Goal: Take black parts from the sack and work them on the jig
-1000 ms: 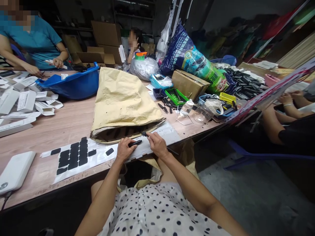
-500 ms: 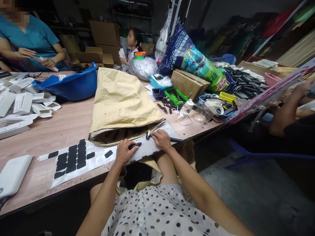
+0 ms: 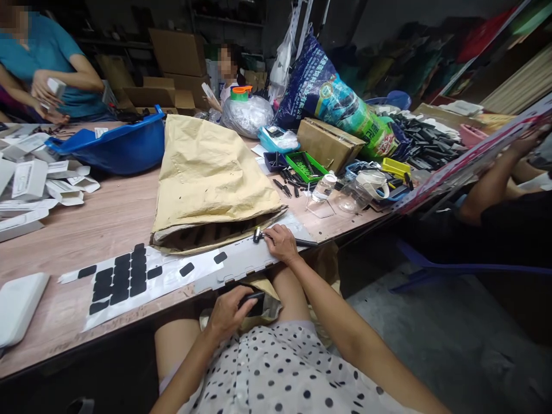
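My left hand (image 3: 228, 315) is below the table edge, over my lap, with its fingers closed on a black cylindrical piece (image 3: 253, 296). A paper sack (image 3: 272, 310) hangs open beneath that hand. On the table my right hand (image 3: 282, 244) is wrapped round a small hammer (image 3: 257, 234), its metal head pointing left and its black handle reaching out to the right. Under the right hand lies a grey flat strip (image 3: 241, 265). Left of it, black rounded patches (image 3: 138, 273) lie on a white sheet (image 3: 170, 282). The mouth of a large yellow paper sack (image 3: 207, 172) opens just behind the right hand.
Small white boxes (image 3: 30, 178) and a blue basin (image 3: 125, 152) stand at the left. Toward the right are a green tray (image 3: 317, 175), a clear bottle (image 3: 324, 187) and a carton (image 3: 328, 144). People sit across the table and at the right.
My left hand has moved from the grey strip down over the lap, carrying the black piece. Another black patch shows where that hand was. My right hand keeps the hammer in place.
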Demonstrator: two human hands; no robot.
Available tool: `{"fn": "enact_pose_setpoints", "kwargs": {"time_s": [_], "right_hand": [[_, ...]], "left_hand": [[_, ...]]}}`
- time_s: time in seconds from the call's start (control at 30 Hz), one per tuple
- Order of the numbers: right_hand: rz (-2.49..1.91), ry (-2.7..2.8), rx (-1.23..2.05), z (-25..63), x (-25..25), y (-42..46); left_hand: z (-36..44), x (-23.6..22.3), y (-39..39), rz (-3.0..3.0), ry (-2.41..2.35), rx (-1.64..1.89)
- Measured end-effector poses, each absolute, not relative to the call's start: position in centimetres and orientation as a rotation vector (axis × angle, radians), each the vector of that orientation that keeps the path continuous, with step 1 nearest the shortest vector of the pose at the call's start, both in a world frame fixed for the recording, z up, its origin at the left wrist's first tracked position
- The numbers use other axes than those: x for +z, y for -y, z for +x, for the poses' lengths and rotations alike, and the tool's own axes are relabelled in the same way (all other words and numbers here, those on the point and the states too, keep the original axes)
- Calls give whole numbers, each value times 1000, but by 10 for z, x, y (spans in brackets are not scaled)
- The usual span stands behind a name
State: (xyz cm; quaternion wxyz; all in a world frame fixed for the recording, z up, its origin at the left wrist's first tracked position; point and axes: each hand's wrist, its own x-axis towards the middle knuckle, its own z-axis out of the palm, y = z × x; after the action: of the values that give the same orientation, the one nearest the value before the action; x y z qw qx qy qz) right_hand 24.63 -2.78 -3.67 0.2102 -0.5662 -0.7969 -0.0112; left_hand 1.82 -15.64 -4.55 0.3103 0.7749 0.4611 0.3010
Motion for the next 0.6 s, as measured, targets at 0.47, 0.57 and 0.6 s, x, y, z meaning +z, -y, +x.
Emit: {"fn": "enact_pose_setpoints", "kwargs": {"time_s": [0.47, 0.57, 0.6], "right_hand": [[-1593, 2209, -15, 244, -35, 27], [-1591, 2214, -11, 244, -36, 27], [-1592, 2214, -9, 244, -36, 26]], "left_hand": [[19, -35, 135, 1947, -1414, 725], [5, -10, 94, 1922, -1749, 1008], [-1, -6, 78, 1905, -1876, 1066]]}}
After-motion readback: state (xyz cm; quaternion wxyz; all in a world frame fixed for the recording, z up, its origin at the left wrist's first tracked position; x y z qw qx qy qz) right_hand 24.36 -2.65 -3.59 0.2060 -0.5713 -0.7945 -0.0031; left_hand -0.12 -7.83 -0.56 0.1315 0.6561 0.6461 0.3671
